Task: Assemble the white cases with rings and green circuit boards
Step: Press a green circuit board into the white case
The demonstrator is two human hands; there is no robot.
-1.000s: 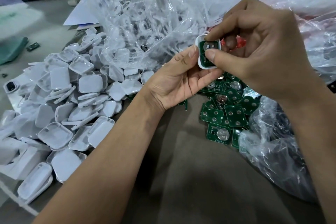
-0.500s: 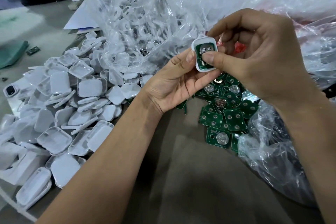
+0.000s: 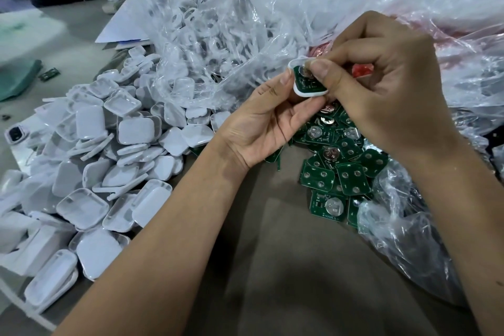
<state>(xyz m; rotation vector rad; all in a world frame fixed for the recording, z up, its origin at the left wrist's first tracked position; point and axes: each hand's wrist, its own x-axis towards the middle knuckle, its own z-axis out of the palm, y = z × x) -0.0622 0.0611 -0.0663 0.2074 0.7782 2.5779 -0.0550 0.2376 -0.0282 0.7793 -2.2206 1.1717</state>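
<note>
- Hands meet at one o'clock: left hand (image 3: 268, 120) cradles a small white rounded-square plastic case (image 3: 307, 84), fingers curled under it.
- Right hand (image 3: 381, 84) grasps the case too, thumb pressing a green circuit board (image 3: 306, 83) seated inside.
- Loose green boards (image 3: 338, 172) lie at three o'clock.
- Heaped white case halves (image 3: 90, 161) sit at nine o'clock.
- Clear plastic bag of white rings (image 3: 196, 35) stands at twelve o'clock.

White lettering runs along the lower edge of one green circuit board (image 3: 328, 207) lying at the near side of the board pile on the surface, but it is too small and blurred to read. Other boards carry faint white marks, equally illegible. No other text shows.
</note>
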